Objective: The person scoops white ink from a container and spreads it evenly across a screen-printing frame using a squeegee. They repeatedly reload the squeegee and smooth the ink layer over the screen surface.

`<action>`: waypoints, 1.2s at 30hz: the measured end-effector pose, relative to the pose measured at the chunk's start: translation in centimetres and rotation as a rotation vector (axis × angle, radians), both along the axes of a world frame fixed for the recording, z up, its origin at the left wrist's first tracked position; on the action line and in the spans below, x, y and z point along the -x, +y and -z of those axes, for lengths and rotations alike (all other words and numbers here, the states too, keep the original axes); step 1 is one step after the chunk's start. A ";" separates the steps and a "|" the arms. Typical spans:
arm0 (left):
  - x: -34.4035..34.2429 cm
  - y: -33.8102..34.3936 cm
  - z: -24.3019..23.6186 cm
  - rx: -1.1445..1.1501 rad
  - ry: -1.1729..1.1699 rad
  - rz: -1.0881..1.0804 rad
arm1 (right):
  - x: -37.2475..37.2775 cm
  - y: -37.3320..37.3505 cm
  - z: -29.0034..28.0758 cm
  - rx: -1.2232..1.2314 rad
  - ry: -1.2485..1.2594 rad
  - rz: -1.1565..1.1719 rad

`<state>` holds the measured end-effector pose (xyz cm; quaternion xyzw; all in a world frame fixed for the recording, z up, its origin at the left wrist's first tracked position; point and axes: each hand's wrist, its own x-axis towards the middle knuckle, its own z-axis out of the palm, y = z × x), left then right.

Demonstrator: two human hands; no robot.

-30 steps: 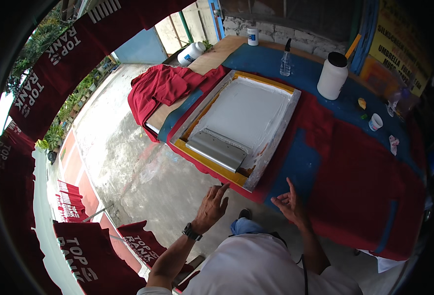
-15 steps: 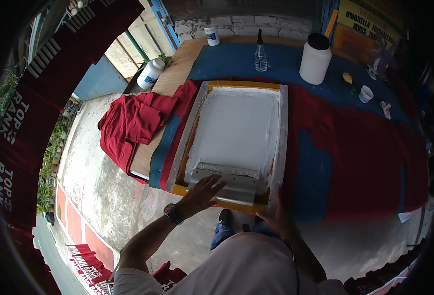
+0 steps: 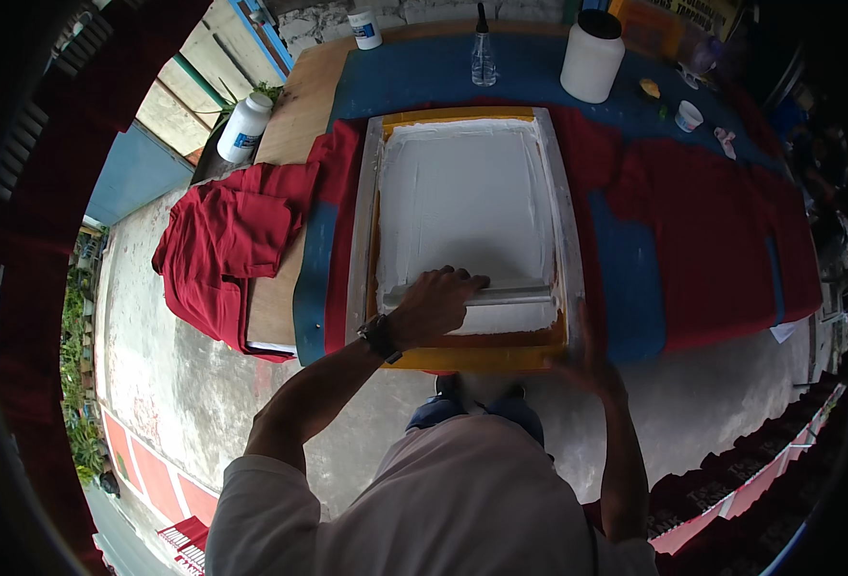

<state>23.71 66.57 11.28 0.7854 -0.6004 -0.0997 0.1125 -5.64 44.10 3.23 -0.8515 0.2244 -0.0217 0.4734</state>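
Note:
A screen printing frame (image 3: 565, 216) with a pale border and yellow-brown tape lies over a red shirt (image 3: 343, 240) on the table. Thick white ink (image 3: 458, 182) covers its mesh. Across the lower part of the mesh stands a grey metal squeegee (image 3: 512, 296), tilted up on its edge. My left hand (image 3: 438, 302) is closed over the left portion of this squeegee, hiding that end. At the near right corner of the frame, my right hand (image 3: 585, 353) grips the border, its fingers partly in shadow.
Folded red shirts (image 3: 227, 230) are heaped on the table's left side, and another red shirt (image 3: 712, 240) is spread at the right. Along the back stand a large white jar (image 3: 592, 60), a clear squirt bottle (image 3: 483, 60) and a small cup (image 3: 688, 117). A white bottle (image 3: 244, 128) is at the left.
My left hand has closed on the squeegee, which has gone from lying back flat to standing on edge, farther up the mesh. My right hand remains at the frame's corner. The view has shifted.

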 end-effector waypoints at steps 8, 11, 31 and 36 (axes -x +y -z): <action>0.2 1.2 -4.6 0.220 0.148 -0.099 | -0.1 -0.1 -0.2 -0.084 0.004 0.054; 3.1 2.2 -5.1 0.164 0.051 -0.075 | -0.2 -0.1 -0.1 -0.100 -0.029 0.045; 1.8 -2.8 4.9 0.143 -0.199 -0.274 | -0.9 0.8 -2.5 -0.130 -0.056 0.100; -10.8 -10.1 6.4 0.279 -0.202 -0.264 | -0.7 0.5 -3.0 -0.183 0.081 0.111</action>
